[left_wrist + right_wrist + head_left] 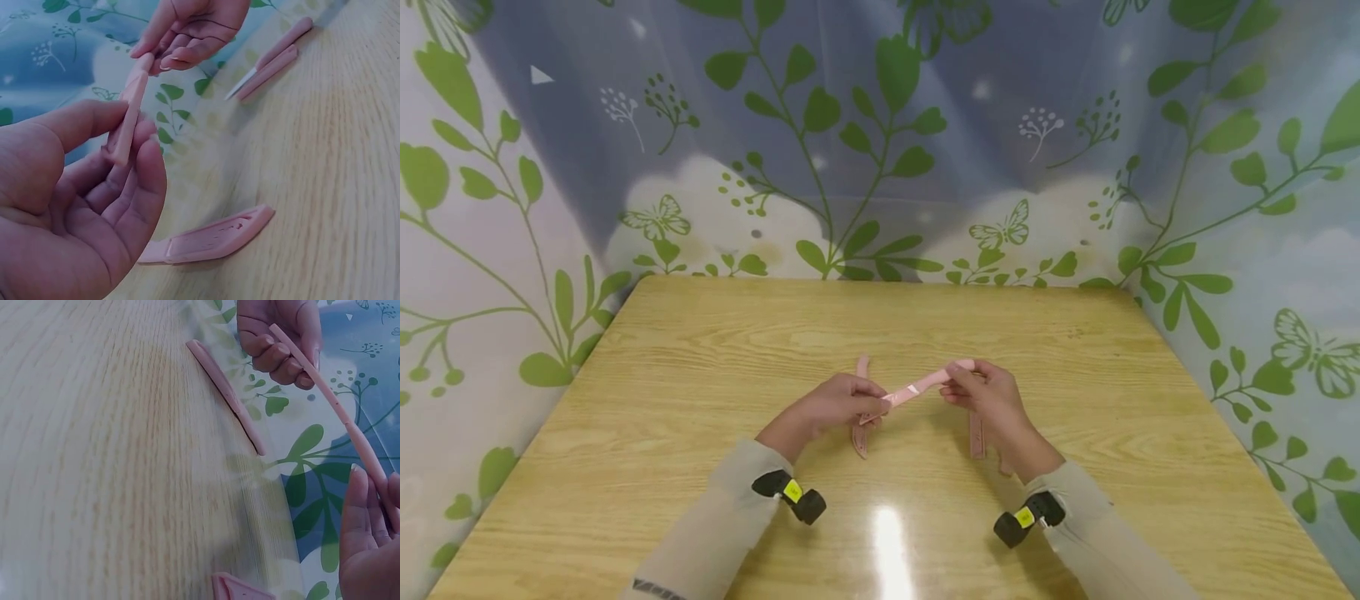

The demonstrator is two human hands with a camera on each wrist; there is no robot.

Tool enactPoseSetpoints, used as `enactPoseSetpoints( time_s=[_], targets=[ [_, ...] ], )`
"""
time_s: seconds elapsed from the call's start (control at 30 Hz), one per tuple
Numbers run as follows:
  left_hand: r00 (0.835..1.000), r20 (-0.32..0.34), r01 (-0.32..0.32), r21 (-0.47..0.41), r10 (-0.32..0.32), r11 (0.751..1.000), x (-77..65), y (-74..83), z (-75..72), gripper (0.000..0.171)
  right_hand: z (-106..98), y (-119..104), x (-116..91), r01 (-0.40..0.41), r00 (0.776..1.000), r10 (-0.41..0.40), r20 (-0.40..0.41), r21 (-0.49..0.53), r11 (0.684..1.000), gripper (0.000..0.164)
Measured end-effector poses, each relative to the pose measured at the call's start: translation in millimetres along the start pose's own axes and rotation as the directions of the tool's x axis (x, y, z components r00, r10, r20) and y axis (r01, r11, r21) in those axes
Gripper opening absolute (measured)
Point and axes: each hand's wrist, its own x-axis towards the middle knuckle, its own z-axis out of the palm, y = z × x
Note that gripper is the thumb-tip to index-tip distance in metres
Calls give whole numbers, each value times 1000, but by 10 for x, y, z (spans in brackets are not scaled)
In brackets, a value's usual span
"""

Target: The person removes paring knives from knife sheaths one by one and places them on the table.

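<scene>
A slim pink knife in its pink sheath is held up over the table between both hands. My left hand pinches the sheath end between thumb and fingers. At the other end, the handle is held by the thumb and fingertips of my right hand. A small white patch shows mid-length in the head view. Beneath the left hand lies another pink sheathed knife, partly hidden by that hand. Below the right hand, a pink-handled knife with its pale blade bare lies beside a pink sheath.
The wood-grain table spreads out all around the hands. Behind it and at both sides hangs a curtain printed with green leaves and butterflies. A black camera is strapped to each wrist, over light sleeves.
</scene>
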Motion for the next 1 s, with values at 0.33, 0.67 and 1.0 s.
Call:
enactPoseSetpoints(
  time_s=[0.33, 0.67, 1.0],
  targets=[
    [981, -193, -11, -172, -23, 985, 31, 77, -40, 21, -23, 19, -20, -28, 999, 28, 18, 3, 1000, 32],
    [920, -392, -131, -307, 0, 943, 68, 177, -49, 23, 70, 57, -71, -54, 997, 53, 57, 8, 999, 27],
    [874, -485, -232, -343, 40, 910, 111, 181, -24, 22, 184, 137, -129, -50, 989, 54, 136, -29, 998, 23]
  ],
)
